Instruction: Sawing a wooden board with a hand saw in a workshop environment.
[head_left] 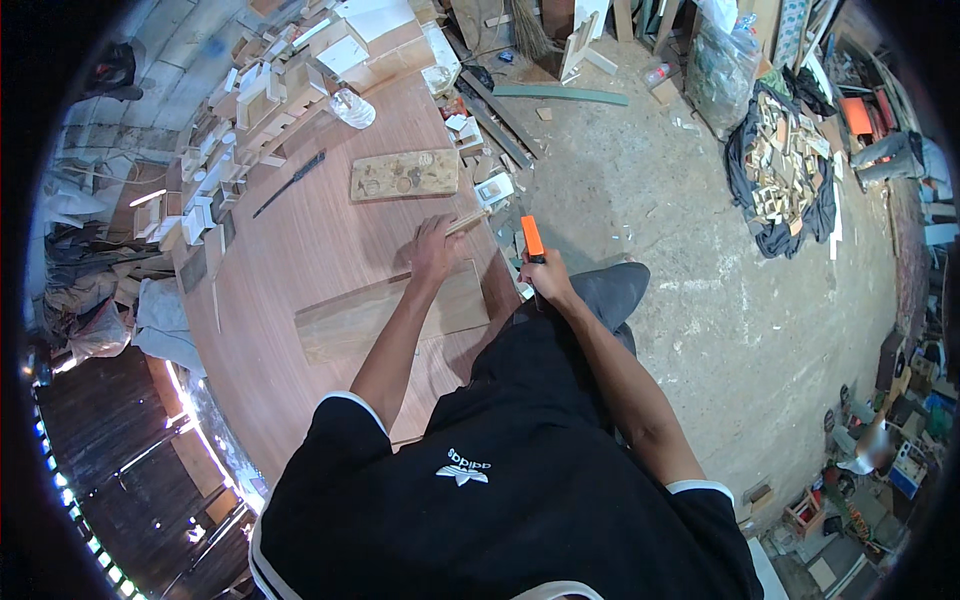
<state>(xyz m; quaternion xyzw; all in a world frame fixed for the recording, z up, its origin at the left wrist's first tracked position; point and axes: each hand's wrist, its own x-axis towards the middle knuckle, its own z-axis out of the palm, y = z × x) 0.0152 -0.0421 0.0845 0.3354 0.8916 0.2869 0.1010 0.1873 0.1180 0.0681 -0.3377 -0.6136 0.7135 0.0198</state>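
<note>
Wood strip held by outstretched left hand; right hand, apart, grips orange-topped tool.

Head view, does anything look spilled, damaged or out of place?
Yes: a small wood scrap lies loose on the floor, away from the heaped offcuts, and the thick slab beyond the left hand looks blotched, unlike the plainer board nearby.
</note>
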